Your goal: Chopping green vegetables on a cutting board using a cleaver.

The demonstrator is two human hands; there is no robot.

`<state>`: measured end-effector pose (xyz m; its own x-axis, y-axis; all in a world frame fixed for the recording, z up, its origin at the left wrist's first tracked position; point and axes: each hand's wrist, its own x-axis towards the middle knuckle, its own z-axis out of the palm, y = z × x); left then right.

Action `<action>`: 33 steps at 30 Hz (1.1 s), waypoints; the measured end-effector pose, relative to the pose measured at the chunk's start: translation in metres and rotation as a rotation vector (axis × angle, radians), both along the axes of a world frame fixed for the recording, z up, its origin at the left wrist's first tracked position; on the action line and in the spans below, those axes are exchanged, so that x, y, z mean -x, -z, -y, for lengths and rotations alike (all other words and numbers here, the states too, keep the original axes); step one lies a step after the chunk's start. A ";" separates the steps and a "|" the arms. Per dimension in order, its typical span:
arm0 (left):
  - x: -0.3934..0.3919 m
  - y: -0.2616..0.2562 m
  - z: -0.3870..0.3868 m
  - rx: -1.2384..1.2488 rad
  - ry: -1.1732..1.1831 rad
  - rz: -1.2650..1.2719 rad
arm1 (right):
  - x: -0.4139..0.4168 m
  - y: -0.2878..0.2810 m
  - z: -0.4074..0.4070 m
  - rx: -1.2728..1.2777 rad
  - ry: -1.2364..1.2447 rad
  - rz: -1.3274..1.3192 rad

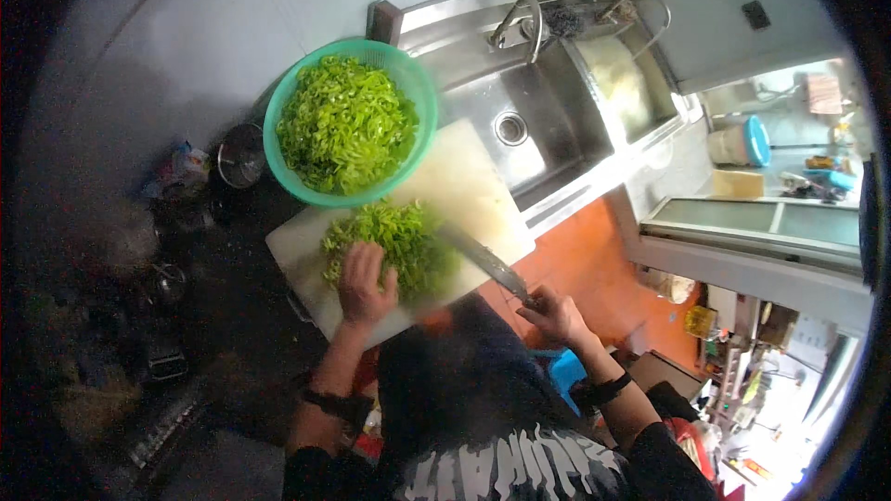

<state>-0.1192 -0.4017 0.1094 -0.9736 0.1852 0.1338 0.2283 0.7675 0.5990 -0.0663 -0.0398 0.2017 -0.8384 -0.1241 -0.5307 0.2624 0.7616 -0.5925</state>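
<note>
A pile of sliced green peppers [390, 243] lies on a white cutting board [473, 174]. My left hand [365, 282] rests on the near left side of the pile, fingers slightly bent; whether it grips any slices is hard to tell. My right hand [557, 316] is closed around the handle of a kitchen knife [487, 264], held over the board's right edge. Its blade points up and left towards the pile, and the tip is blurred. Beyond the pile, a green plastic colander [431, 111] full of sliced green peppers [344, 125] overlaps the board's far edge.
A stainless steel sink [557, 125] with a curved faucet [536, 28] adjoins the board on the right. A metal pot [240, 156] stands left of the colander, by a dark stove area. A blue plastic stool [567, 376] is on the floor by my right forearm.
</note>
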 end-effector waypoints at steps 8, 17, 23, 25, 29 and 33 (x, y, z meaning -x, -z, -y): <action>-0.039 0.062 -0.099 0.347 0.204 -0.024 | 0.044 0.060 -0.021 0.167 0.451 0.391; -0.012 0.048 -0.125 0.521 -0.143 -0.062 | 0.028 0.121 -0.010 0.372 0.325 0.192; 0.005 0.051 -0.160 0.345 -0.285 -0.055 | 0.002 0.162 0.023 0.375 0.206 0.228; 0.007 0.045 -0.144 0.278 -0.331 -0.084 | 0.003 0.162 0.047 0.444 0.228 0.290; 0.003 0.056 -0.124 0.110 -0.333 -0.153 | 0.017 0.121 0.061 0.625 0.421 0.733; 0.009 0.025 -0.149 -0.064 -0.338 -0.130 | 0.000 0.116 0.038 0.737 0.389 0.575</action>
